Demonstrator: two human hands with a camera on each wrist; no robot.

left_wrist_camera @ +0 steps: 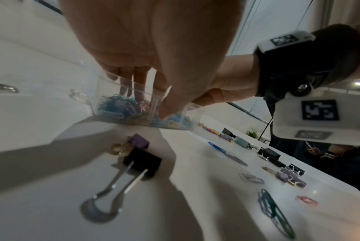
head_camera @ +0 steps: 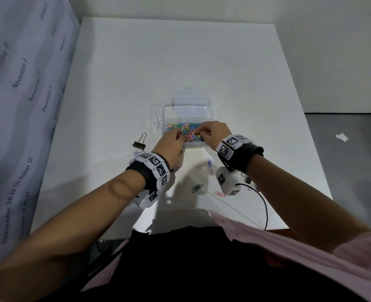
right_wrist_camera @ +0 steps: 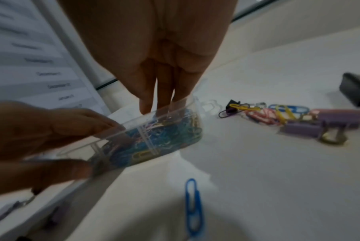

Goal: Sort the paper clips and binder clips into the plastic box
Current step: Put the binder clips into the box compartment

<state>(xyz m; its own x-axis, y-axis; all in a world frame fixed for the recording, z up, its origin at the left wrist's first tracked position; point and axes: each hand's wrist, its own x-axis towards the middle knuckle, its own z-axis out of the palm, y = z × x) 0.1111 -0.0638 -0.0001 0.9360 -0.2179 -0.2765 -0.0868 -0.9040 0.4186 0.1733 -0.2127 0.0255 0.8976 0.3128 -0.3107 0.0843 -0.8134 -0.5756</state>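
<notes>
- The clear plastic box (head_camera: pixel 187 110) with its see-through hinged lid flipped up at the back is sat near the middle of the white table (head_camera: pixel 180 51), and a tangled heap of coloured paper clips (head_camera: pixel 185 131) is packed into its near compartment.
- Both hands are dipped into that heap: the left hand (head_camera: pixel 169 147) comes in from 7 o'clock and the right hand (head_camera: pixel 212 134) from 4 o'clock, fingers bent down among the clips. Whether a clip is actually pinched can't be told, too blurry.
- A black binder clip with silver wire handles (head_camera: pixel 139 142) is left at 9 o'clock of the box, with a small purple binder clip (head_camera: pixel 135 153) just beside it.
- Loose clips are scattered at 6 o'clock: a blue paper clip (head_camera: pixel 209 162), a dark green paper clip (head_camera: pixel 197 188) and a pink paper clip (head_camera: pixel 220 194).
- Thin dividers inside the box wall are only picked up by the left wrist view (left_wrist_camera: pixel 152 112), same for a row of black and lilac binder clips (left_wrist_camera: pixel 278 161) further along the table.
- A bunch of yellow, red and blue clips with purple binder clips (right_wrist_camera: pixel 288 117) is only seen from the right wrist view.
- Dates are printed on the white sheet (head_camera: pixel 16 83) at 9 o'clock: "October", "November", "December", "September 28 to October 12".
- A scrap of white paper (head_camera: pixel 341 136) is lying on the grey floor at 3 o'clock.
</notes>
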